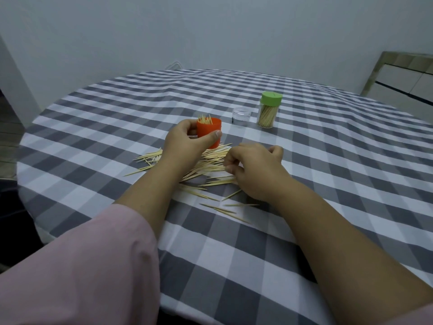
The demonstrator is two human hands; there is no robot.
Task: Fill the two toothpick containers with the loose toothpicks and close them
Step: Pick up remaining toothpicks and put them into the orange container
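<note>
On the far right of the checked tablecloth (328, 184), well beyond your hands, stands the clear container with the green lid (269, 110), already capped and packed with toothpicks. Just to its left sits a small clear plastic cup (241, 116), mouth down or up I cannot tell. A pale cabinet (407, 78) shows at the right edge, past the table.

Nothing lies between your hands and the pile. Your left hand (185, 141) grips the orange container (209, 133), thumb across its front and fingers curled round its far side, holding it upright at the far edge of the loose toothpicks (210, 167); toothpick tips stick up out of its open top. Your right hand (253, 170) rests low on the right side of the pile, fingers curled in and pinching at a few toothpicks near their ends. The pile spreads between and under both wrists, with strays trailing toward you.

Your left palm hides the container's lower left side, and your right fingertips cover how many toothpicks they hold. A pink sleeve (82, 266) covers your left forearm.
</note>
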